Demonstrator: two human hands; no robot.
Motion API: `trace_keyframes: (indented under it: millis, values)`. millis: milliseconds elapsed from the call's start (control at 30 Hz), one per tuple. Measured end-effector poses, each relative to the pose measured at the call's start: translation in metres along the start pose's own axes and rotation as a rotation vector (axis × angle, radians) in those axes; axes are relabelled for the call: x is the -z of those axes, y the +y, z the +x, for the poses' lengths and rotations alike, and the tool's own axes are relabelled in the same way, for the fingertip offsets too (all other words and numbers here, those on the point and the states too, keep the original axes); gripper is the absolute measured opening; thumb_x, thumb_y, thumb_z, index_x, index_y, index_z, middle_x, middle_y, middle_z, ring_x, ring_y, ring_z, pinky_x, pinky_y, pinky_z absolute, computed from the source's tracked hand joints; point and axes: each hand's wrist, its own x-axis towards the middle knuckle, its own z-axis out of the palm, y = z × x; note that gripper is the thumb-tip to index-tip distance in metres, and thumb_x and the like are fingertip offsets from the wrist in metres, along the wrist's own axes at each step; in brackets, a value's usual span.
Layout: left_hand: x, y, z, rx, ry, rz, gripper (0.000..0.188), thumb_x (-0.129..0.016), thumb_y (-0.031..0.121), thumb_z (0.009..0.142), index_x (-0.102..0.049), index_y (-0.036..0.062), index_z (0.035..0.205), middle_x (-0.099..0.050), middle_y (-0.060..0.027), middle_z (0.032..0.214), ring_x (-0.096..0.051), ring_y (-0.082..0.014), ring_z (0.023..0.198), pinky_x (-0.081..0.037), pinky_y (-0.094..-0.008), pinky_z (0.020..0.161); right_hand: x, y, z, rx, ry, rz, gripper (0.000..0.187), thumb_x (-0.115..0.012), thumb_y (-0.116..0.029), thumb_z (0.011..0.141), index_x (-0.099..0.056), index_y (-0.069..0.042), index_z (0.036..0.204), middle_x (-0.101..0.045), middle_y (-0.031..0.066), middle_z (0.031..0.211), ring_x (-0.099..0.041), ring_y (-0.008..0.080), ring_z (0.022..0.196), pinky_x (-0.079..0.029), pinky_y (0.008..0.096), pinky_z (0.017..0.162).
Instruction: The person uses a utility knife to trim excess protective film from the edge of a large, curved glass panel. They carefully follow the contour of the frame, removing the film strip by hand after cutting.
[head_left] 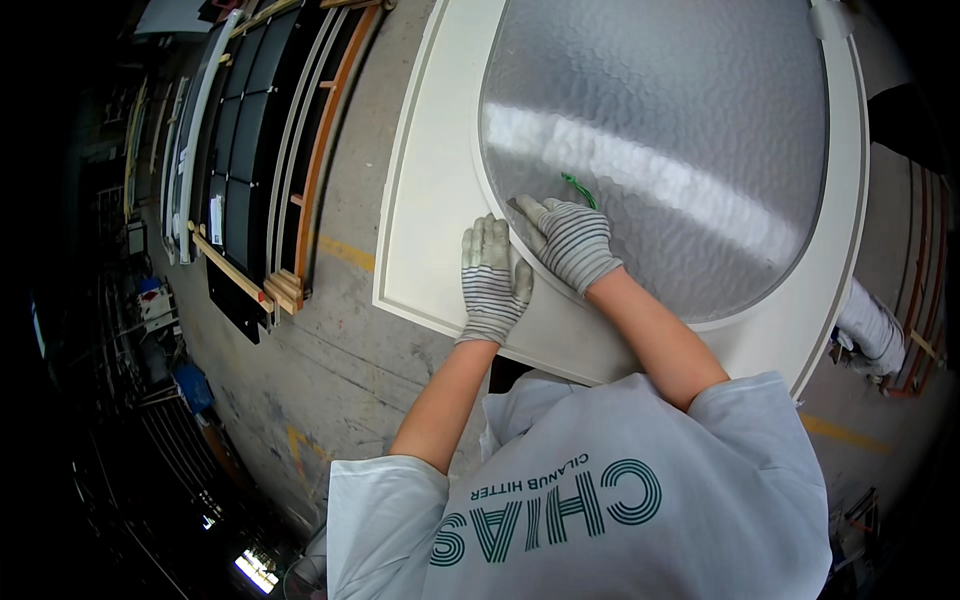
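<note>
A large cream door panel [420, 210] is laid flat above the concrete floor [340, 370], an oval pane of frosted, dimpled glass [670, 130] set into it. The gloved left hand [493, 282] is pressed flat on the frame, fingers together. The gloved right hand [570, 240] is spread along the glass edge, fingers slightly apart, beside a small green object [578, 188].

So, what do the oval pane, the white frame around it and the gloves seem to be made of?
Oval pane: probably textured glass, possibly plastic; a dimpled, translucent surface with soft glare.
White frame: a smooth, matte, cream-painted panel, perhaps wood or composite; the paint hides it.
Gloves, on the left hand and right hand: knitted fabric, grey with dark stripes.
</note>
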Motion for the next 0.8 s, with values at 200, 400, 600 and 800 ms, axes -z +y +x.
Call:
trace_keyframes:
  millis: [200, 400, 600, 800]
  values:
    - [0.003, 0.003, 0.000, 0.019, -0.017, -0.005, 0.064, -0.054, 0.025, 0.090, -0.034, -0.0034, 0.144, -0.045, -0.0297, 0.136, -0.041, -0.0497, 0.128, -0.028, -0.0589, 0.110, -0.002, 0.000, 0.000, -0.002, -0.034, -0.012, 0.033, -0.050, -0.028, 0.093, -0.061, -0.014, 0.121, -0.066, 0.0094, 0.086, -0.066, 0.0275, 0.077, -0.052, 0.0418, 0.067]
    - [0.001, 0.002, 0.002, 0.001, -0.057, 0.016, 0.063, -0.056, 0.019, 0.085, -0.038, -0.0028, 0.141, -0.045, -0.0301, 0.135, -0.042, -0.0497, 0.126, -0.029, -0.0592, 0.109, 0.011, 0.002, -0.007, 0.000, -0.072, -0.007, 0.031, -0.051, -0.024, 0.092, -0.061, -0.016, 0.121, -0.067, 0.0082, 0.089, -0.067, 0.0267, 0.078, -0.053, 0.0412, 0.068]
    - [0.012, 0.001, 0.019, -0.065, -0.061, 0.055, 0.051, -0.063, 0.011, 0.071, -0.058, 0.0172, 0.122, -0.039, -0.0299, 0.140, -0.039, -0.0469, 0.130, -0.031, -0.0568, 0.110, 0.023, 0.020, -0.041, -0.121, 0.015, 0.027, 0.028, -0.052, -0.019, 0.091, -0.062, -0.018, 0.117, -0.065, 0.0069, 0.082, -0.066, 0.0269, 0.079, -0.053, 0.0407, 0.075]
    - [0.053, -0.066, 0.106, -0.163, -0.207, 0.513, 0.052, -0.066, 0.018, 0.075, -0.056, 0.0093, 0.125, -0.036, -0.0271, 0.146, -0.035, -0.0476, 0.134, -0.028, -0.0528, 0.113, 0.025, 0.030, -0.070, -0.139, 0.127, 0.085, 0.028, -0.052, -0.016, 0.091, -0.060, -0.016, 0.118, -0.064, 0.0083, 0.081, -0.064, 0.0289, 0.079, -0.050, 0.0428, 0.080]
